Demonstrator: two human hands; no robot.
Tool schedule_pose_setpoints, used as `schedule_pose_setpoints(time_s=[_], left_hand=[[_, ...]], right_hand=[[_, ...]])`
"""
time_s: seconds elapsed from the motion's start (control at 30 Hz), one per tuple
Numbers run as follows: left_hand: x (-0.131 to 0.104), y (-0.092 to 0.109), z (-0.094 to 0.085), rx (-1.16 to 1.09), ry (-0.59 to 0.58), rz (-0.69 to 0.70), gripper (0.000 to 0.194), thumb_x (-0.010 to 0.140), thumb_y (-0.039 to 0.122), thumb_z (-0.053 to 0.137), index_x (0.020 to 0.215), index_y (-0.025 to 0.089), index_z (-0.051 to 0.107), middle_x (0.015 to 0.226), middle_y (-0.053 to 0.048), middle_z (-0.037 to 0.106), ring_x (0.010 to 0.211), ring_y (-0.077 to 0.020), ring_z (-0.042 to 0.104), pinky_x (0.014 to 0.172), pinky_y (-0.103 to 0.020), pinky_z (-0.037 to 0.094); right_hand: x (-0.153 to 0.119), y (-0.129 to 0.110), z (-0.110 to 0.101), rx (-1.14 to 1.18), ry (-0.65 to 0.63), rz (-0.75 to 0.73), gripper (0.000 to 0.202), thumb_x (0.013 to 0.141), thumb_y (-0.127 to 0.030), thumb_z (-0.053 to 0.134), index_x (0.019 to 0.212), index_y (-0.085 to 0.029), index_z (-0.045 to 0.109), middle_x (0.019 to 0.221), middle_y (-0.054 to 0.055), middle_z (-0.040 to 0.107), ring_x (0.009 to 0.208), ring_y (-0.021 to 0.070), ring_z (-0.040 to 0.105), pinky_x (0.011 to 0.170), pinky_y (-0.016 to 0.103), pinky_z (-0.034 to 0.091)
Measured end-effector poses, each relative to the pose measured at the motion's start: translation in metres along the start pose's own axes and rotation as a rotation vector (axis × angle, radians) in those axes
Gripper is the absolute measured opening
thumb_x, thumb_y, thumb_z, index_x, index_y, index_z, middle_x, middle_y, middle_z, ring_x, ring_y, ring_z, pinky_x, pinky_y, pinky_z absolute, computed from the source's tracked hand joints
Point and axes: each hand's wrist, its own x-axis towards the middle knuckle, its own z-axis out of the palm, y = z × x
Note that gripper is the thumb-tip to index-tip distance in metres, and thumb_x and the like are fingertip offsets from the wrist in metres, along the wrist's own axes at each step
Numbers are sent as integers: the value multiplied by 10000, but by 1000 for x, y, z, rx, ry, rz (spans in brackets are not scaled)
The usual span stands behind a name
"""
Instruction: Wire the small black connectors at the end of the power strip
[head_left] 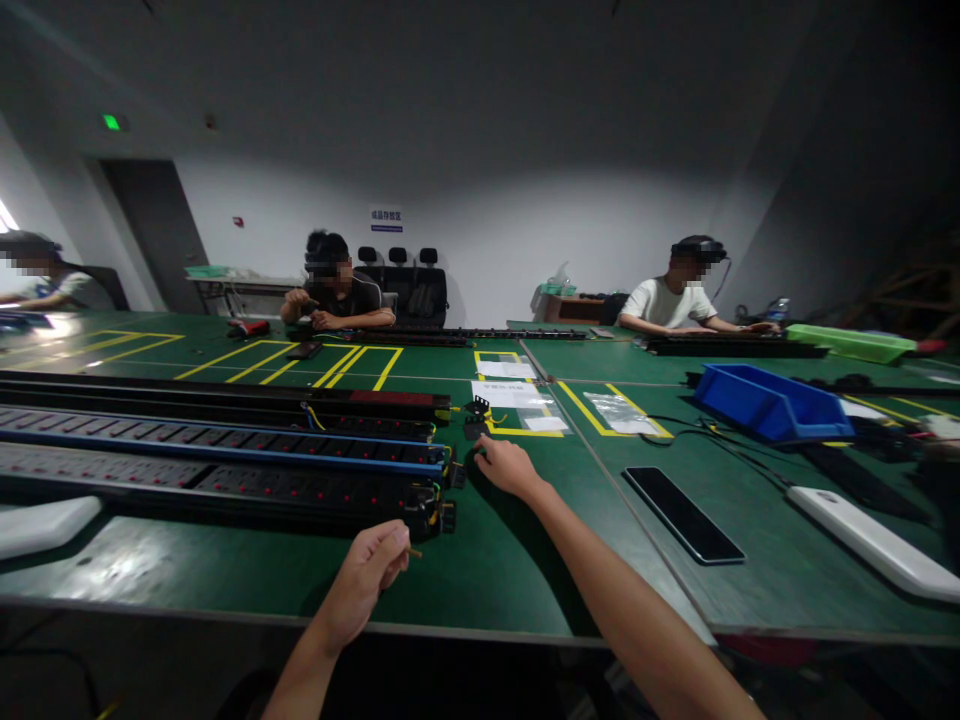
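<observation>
Near the table's front edge, my left hand [373,572] is closed, with the end of a small brownish piece [415,552] sticking out of its fingers. Farther forward, my right hand [506,465] has its fingers bent together beside a small black bracket [476,425]; whether it grips anything is too small to tell. Several long black power strips [300,485] lie side by side to the left, one with blue edges [262,447]. Their right ends, with black end parts and yellow wires, lie between my hands.
A black phone [682,513] and a white power bank [874,540] lie on the green table [540,590] at right. Behind them are a blue bin [772,402] and cables. A white object [49,525] is at far left. Three people sit across the table.
</observation>
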Motion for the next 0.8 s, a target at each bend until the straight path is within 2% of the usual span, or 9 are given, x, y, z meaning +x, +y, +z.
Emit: schedule_pose_setpoints(time_s=[0.8], left_hand=[[0, 3, 2, -1, 5, -15, 518, 856, 626, 574, 624, 195, 405, 550, 88, 219, 509, -73, 140, 475, -241, 93]], right_hand=[[-1, 0, -1, -14, 5, -9, 302, 963, -334, 434, 1206, -247, 589, 1122, 90, 707, 1009, 250, 663, 777, 308, 425]])
